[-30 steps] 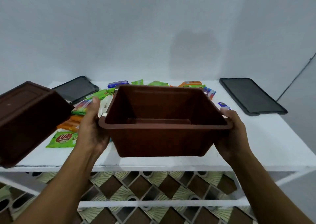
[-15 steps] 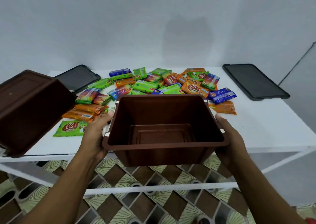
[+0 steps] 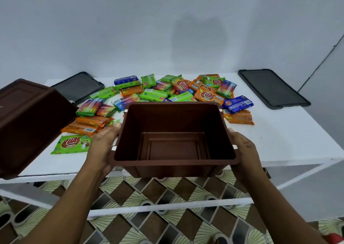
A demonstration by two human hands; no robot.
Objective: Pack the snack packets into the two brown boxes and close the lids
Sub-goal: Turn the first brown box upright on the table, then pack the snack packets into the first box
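Clasping the empty brown box [image 3: 173, 148] from both sides: left hand [image 3: 104, 147] pressed to its left wall, right hand [image 3: 243, 150] to its right wall, fingers out of sight beneath and probably hooked under. Held in the air over the near edge of the white table [image 3: 279, 137], mouth up, just in front of the heap of snack packets [image 3: 167, 92]. Looks stiff, light and smooth-sided, so best carried by the rim lip rather than squeezed at the walls. Against a second ago: lower in view and tipped more upright, inner floor now fully showing, packets behind no longer hidden; same two-handed hold. At far left, second brown box [image 3: 31, 124], tilted.
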